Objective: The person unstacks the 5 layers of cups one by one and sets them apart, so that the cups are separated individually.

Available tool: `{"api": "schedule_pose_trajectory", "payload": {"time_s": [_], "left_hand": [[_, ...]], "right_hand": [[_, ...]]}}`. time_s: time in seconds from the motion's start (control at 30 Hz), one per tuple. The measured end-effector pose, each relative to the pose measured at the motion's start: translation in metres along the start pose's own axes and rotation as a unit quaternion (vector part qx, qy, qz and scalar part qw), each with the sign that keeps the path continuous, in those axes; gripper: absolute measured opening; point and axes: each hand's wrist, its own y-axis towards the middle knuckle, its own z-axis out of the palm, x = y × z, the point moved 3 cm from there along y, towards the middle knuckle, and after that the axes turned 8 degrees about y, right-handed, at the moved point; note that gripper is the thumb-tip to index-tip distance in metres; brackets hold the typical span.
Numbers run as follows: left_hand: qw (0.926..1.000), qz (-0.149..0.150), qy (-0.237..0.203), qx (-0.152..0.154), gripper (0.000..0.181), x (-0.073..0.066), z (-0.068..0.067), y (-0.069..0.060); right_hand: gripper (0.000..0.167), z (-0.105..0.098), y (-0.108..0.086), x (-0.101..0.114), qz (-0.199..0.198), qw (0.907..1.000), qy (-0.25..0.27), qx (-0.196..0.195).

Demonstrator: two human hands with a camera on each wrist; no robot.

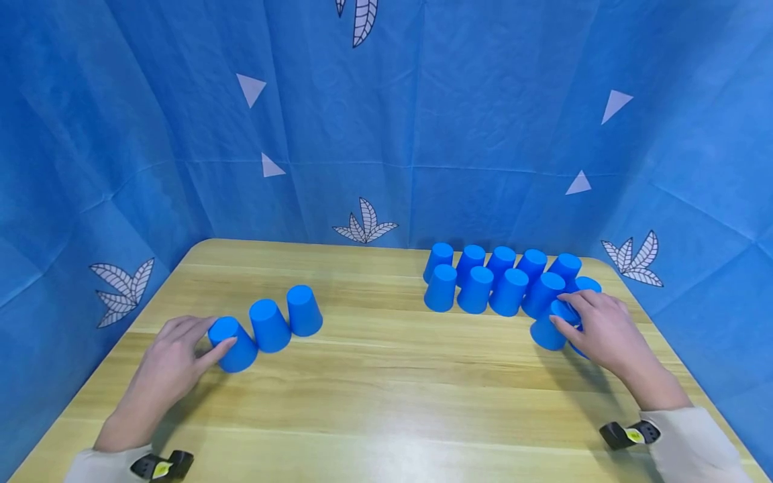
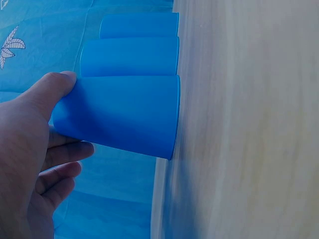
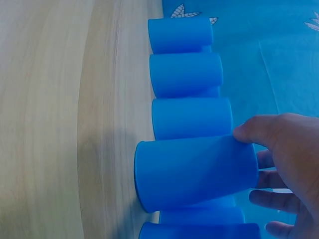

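Note:
On the left, three upside-down blue cups stand in a slanting row. My left hand [image 1: 172, 359] pinches the nearest blue cup [image 1: 235, 352] near its closed top, between thumb and fingers; in the left wrist view this cup [image 2: 119, 112] has its rim at the table. Over at the right, my right hand [image 1: 606, 329] holds another upside-down blue cup [image 1: 548, 332] by its top, in front of a group of cups. The right wrist view shows the thumb on the side of this cup [image 3: 194, 172]. Whether its rim touches the table I cannot tell.
Several upside-down blue cups [image 1: 476, 290] stand in two rows at the back right, some partly hidden by my right hand. The other two left cups [image 1: 269, 327] stand close together. A blue curtain [image 1: 386, 134] hangs behind the wooden table [image 1: 374, 402].

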Motion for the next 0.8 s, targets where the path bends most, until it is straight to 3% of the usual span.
{"api": "schedule_pose_trajectory", "payload": {"time_s": [0.23, 0.37, 0.6, 0.8], "left_hand": [[0.9999, 0.011, -0.001, -0.008, 0.047, 0.0, 0.0, 0.0], [0.9999, 0.011, -0.001, -0.006, 0.047, 0.0, 0.0, 0.0], [0.9999, 0.009, -0.001, -0.01, 0.047, 0.001, 0.001, 0.0], [0.9999, 0.011, -0.002, -0.012, 0.048, 0.002, 0.002, -0.001]], "right_hand": [[0.049, -0.002, 0.0, 0.001, 0.002, 1.0, -0.008, -0.003], [0.05, -0.003, 0.003, 0.009, -0.017, 0.9997, -0.014, -0.011], [0.046, 0.005, 0.014, 0.034, -0.071, 0.9972, 0.011, -0.023], [0.045, 0.016, 0.027, 0.062, -0.108, 0.9937, 0.026, -0.01]]}}
